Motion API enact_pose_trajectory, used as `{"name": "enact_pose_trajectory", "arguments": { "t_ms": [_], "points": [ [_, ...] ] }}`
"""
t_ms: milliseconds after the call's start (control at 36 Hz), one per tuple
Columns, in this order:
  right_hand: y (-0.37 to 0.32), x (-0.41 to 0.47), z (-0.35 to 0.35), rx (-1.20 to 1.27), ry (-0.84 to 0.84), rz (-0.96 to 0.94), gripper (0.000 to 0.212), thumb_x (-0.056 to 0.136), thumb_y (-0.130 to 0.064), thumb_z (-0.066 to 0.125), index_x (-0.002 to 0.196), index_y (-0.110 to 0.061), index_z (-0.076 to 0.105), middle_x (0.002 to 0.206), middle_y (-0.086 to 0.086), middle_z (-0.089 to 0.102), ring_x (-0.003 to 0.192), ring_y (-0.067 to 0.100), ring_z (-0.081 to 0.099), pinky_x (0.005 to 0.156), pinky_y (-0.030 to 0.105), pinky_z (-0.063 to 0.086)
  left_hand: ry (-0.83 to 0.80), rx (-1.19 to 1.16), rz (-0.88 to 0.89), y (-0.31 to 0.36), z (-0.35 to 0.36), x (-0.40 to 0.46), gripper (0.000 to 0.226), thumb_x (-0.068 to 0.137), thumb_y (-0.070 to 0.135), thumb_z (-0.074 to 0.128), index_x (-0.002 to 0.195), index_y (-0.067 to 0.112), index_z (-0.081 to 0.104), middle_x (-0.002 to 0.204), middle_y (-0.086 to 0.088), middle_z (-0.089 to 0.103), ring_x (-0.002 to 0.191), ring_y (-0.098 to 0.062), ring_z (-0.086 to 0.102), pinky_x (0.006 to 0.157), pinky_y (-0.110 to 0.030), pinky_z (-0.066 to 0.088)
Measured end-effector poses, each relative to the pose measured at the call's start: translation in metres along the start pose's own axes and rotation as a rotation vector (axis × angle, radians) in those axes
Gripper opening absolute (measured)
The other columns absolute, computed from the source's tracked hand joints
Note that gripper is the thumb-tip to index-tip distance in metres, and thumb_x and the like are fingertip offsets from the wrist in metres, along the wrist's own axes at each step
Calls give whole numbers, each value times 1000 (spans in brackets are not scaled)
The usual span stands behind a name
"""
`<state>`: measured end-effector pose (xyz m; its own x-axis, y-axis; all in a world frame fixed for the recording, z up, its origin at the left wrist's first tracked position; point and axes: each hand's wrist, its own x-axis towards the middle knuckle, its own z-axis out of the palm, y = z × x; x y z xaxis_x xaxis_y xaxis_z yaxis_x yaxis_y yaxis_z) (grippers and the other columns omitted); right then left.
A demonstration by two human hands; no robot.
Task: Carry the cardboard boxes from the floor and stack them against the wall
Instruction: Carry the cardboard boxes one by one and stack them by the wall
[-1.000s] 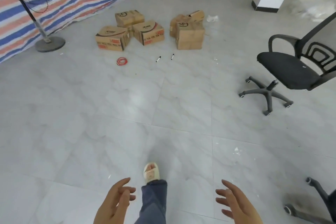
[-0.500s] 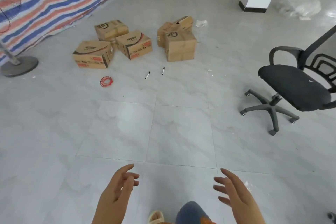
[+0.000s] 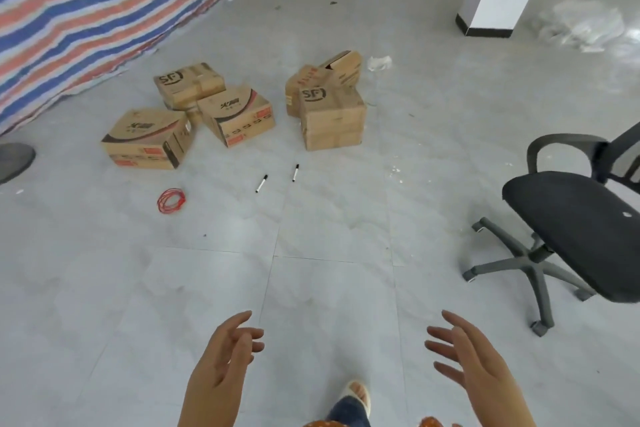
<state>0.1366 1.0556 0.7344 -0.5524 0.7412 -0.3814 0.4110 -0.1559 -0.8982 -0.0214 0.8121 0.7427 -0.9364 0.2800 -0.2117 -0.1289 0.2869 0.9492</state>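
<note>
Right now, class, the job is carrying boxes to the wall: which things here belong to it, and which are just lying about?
Belong to the job:
cardboard boxes
left hand, empty
right hand, empty

Just lying about:
two markers
red wire coil
office chair
striped tarp

matt cardboard boxes (image 3: 332,118), glossy tiled floor (image 3: 329,288)

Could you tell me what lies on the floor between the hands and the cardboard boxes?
In the head view, two markers and a red wire coil lie on the tiles between the hands and the boxes; otherwise bare floor.
</note>
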Motion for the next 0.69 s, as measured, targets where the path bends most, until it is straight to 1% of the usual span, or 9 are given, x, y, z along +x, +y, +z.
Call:
{"name": "enact_pose_trajectory", "arguments": {
  "t_ms": [111,167,278,361,389,472,556,611,694],
  "points": [
    [-21,64,-18,18,27,12,25,101,-18,38,114,-21,59,101,2,70,93,18,68,79,35,53,-89,24,2,31,47,47,13,90,34,58,96,44,64,92,13,70,82,-6,67,79,-23,53],
    [-30,90,-20,15,16,27,25,100,-17,39,113,-22,60,100,2,71,89,15,69,79,35,53,-98,42,-12,42,63,70,30,67,65,59,94,53,61,92,15,70,82,-5,67,80,-21,53],
    [-47,142,-22,24,-25,58,23,99,-19,44,113,-22,61,99,2,71,82,7,70,79,37,53,-83,32,-34,54,96,123,17,89,32,55,92,47,64,89,12,71,79,-6,68,83,-34,54],
    [-64,187,-21,27,-19,65,48,75,-64,62,109,-30,61,95,-2,73,83,7,70,77,34,53,-101,60,-67,59,124,171,24,96,12,47,101,30,62,87,4,71,83,-10,67,90,-44,51],
    [-70,203,-21,26,-8,75,51,76,-65,62,112,-28,61,94,-2,73,83,7,70,76,33,53,-110,69,-71,63,134,188,25,96,10,45,103,29,59,88,2,71,83,-12,67,91,-46,51],
    [-87,257,-23,20,27,94,27,99,-20,43,121,-17,59,100,0,70,82,7,70,77,33,53,-118,48,-46,78,167,246,13,95,27,51,103,31,60,87,5,71,84,-10,67,90,-43,51],
    [-110,312,-19,45,20,79,31,95,-33,50,121,-18,59,99,-1,71,82,6,70,75,31,53,-164,33,-21,102,197,309,19,93,41,47,103,34,61,91,14,69,84,-7,67,87,-37,51],
    [-136,348,-15,80,56,63,75,58,-78,66,112,-26,62,92,-3,74,83,8,70,73,30,54,-177,23,14,120,212,353,20,95,19,45,106,28,60,91,12,70,83,-8,67,86,-37,51],
    [-170,409,-9,132,109,60,112,14,-95,59,104,-29,62,90,-4,74,83,9,71,72,32,55,-164,10,77,155,232,416,22,94,18,46,108,27,60,92,9,70,83,-9,68,82,-34,54]
  ]
}}
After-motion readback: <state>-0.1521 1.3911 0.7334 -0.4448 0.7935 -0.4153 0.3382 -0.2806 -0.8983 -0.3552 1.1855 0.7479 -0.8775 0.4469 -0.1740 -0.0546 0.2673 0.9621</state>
